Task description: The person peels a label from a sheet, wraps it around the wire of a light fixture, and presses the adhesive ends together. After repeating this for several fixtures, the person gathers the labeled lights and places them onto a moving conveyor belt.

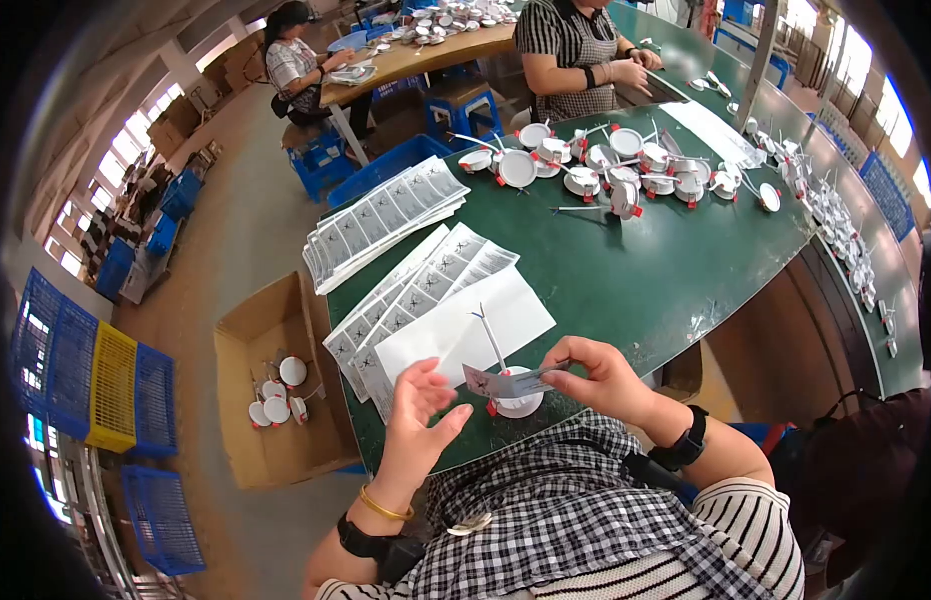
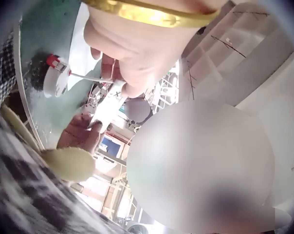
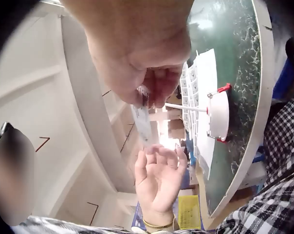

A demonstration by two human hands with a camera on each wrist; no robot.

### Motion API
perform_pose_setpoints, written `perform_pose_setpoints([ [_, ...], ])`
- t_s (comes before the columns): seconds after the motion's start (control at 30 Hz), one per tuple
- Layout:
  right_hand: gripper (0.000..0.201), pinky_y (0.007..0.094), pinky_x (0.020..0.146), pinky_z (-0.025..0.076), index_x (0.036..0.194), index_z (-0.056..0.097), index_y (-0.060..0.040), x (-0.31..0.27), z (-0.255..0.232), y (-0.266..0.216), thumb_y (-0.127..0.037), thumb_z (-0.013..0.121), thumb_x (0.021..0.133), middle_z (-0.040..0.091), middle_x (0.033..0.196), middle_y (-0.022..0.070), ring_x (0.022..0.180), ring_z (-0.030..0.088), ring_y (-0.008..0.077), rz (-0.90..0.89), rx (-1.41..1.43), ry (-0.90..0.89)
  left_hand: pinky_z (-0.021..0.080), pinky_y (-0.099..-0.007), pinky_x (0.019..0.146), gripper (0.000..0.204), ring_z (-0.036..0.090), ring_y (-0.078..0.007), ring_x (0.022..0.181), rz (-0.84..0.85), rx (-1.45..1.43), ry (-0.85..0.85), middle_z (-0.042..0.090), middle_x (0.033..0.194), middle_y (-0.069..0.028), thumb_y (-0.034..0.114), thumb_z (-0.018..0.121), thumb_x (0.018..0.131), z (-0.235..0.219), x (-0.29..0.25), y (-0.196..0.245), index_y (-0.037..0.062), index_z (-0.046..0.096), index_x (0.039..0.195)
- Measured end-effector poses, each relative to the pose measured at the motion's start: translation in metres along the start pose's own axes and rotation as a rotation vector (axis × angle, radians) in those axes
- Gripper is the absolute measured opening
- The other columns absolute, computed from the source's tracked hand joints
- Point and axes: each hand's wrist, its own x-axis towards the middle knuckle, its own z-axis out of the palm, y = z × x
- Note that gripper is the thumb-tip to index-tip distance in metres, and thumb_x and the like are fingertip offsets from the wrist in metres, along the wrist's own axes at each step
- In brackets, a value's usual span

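My right hand (image 1: 608, 382) pinches one end of a small printed label (image 1: 513, 384) between thumb and fingers. The label stretches leftward toward my left hand (image 1: 418, 418), whose fingers are loosely bent with nothing in them; in the right wrist view its fingertips come close to the label's far end. Beneath the label, near the table's front edge, lies a round white downlight (image 1: 523, 406) with red clips. Its white cable (image 1: 491, 338) sticks up behind the label. The downlight (image 3: 219, 115) shows more fully in the right wrist view.
Sheets of printed labels (image 1: 431, 285) and a blank white sheet (image 1: 521, 310) lie beyond my hands on the green table (image 1: 686, 300). Many downlights (image 1: 626, 165) are heaped farther back. On the left stands a cardboard box (image 1: 276, 340) with several downlights inside. Two people work at tables behind.
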Motion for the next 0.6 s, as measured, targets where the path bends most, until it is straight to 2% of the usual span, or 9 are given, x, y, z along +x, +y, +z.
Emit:
perform_pose_setpoints([
  [0.03, 0.012, 0.0267, 0.075, 0.049, 0.097, 0.061, -0.0015, 0.001, -0.001, -0.002, -0.006, 0.064, 0.087, 0.063, 0.091, 0.0033, 0.086, 0.060, 0.0111, 0.001, 0.006, 0.002, 0.040, -0.0294, 0.094, 0.038, 0.050, -0.0125, 0.106, -0.004, 0.005, 0.000, 0.052, 0.119, -0.0079, 0.007, 0.066, 0.081, -0.003, 0.003, 0.000, 0.0038, 0.053, 0.117],
  [0.1, 0.011, 0.0285, 0.075, 0.049, 0.095, 0.062, -0.0015, 0.004, -0.003, -0.005, -0.007, 0.065, 0.086, 0.063, 0.089, 0.0031, 0.084, 0.060, 0.0119, -0.070, -0.009, -0.124, 0.040, -0.0305, 0.096, 0.051, 0.046, -0.0142, 0.116, 0.188, 0.384, -0.077, 0.045, 0.129, -0.0096, 0.009, 0.072, 0.075, -0.008, 0.014, 0.003, 0.0058, 0.050, 0.122],
  [0.13, 0.011, 0.0285, 0.075, 0.049, 0.095, 0.062, -0.0015, 0.005, -0.004, -0.004, -0.007, 0.065, 0.086, 0.063, 0.089, 0.0031, 0.084, 0.060, 0.0119, -0.069, -0.006, -0.123, 0.040, -0.0305, 0.096, 0.051, 0.046, -0.0142, 0.116, 0.186, 0.385, -0.077, 0.045, 0.129, -0.0096, 0.009, 0.072, 0.075, -0.005, 0.018, 0.007, 0.0058, 0.050, 0.122],
  [0.2, 0.012, 0.0289, 0.073, 0.049, 0.096, 0.062, -0.0011, 0.006, -0.006, -0.001, -0.006, 0.065, 0.085, 0.063, 0.089, 0.0042, 0.083, 0.060, 0.0130, -0.219, -0.072, -0.257, 0.040, -0.0306, 0.097, 0.048, 0.049, -0.0155, 0.114, 0.386, 0.565, -0.246, 0.052, 0.123, -0.0074, 0.009, 0.073, 0.073, 0.005, 0.024, 0.017, 0.0055, 0.055, 0.117],
  [0.23, 0.012, 0.0289, 0.073, 0.049, 0.096, 0.062, -0.0011, 0.006, -0.006, 0.000, -0.006, 0.065, 0.085, 0.063, 0.089, 0.0042, 0.083, 0.060, 0.0130, -0.215, -0.073, -0.252, 0.040, -0.0306, 0.097, 0.048, 0.049, -0.0155, 0.114, 0.385, 0.562, -0.252, 0.052, 0.123, -0.0074, 0.009, 0.073, 0.073, 0.005, 0.025, 0.018, 0.0055, 0.055, 0.117],
  [0.3, 0.012, 0.0272, 0.072, 0.049, 0.096, 0.062, -0.0015, 0.006, -0.006, -0.001, -0.006, 0.065, 0.086, 0.063, 0.088, 0.0038, 0.081, 0.060, 0.0119, -0.215, -0.062, -0.215, 0.044, -0.0292, 0.091, 0.037, 0.057, -0.0148, 0.099, 0.093, 0.405, -0.457, 0.060, 0.109, -0.0058, 0.015, 0.075, 0.074, 0.007, 0.027, 0.020, 0.0035, 0.060, 0.107],
  [0.33, 0.012, 0.0272, 0.072, 0.049, 0.096, 0.062, -0.0015, 0.005, -0.006, -0.002, -0.006, 0.065, 0.086, 0.063, 0.088, 0.0038, 0.081, 0.060, 0.0119, -0.209, -0.062, -0.211, 0.045, -0.0277, 0.087, 0.030, 0.059, -0.0134, 0.091, 0.035, 0.283, -0.399, 0.064, 0.095, -0.0030, 0.015, 0.074, 0.075, 0.011, 0.025, 0.022, 0.0025, 0.063, 0.100],
  [0.4, 0.012, 0.0249, 0.070, 0.048, 0.097, 0.063, -0.0022, 0.006, -0.006, -0.003, -0.006, 0.065, 0.086, 0.063, 0.086, 0.0027, 0.077, 0.059, 0.0100, -0.062, 0.053, -0.132, 0.045, -0.0271, 0.085, 0.030, 0.058, -0.0123, 0.091, 0.012, 0.244, -0.394, 0.064, 0.095, -0.0028, 0.014, 0.074, 0.075, 0.003, 0.027, 0.010, 0.0025, 0.063, 0.100],
  [0.6, 0.013, 0.0235, 0.070, 0.047, 0.098, 0.063, -0.0029, 0.014, -0.005, 0.007, -0.009, 0.066, 0.086, 0.062, 0.085, 0.0010, 0.077, 0.057, 0.0084, -0.010, 0.102, -0.129, 0.047, -0.0242, 0.079, 0.022, 0.058, -0.0100, 0.087, -0.130, 0.072, -0.351, 0.064, 0.092, -0.0027, 0.008, 0.071, 0.079, 0.002, 0.034, 0.005, 0.0014, 0.062, 0.098],
])
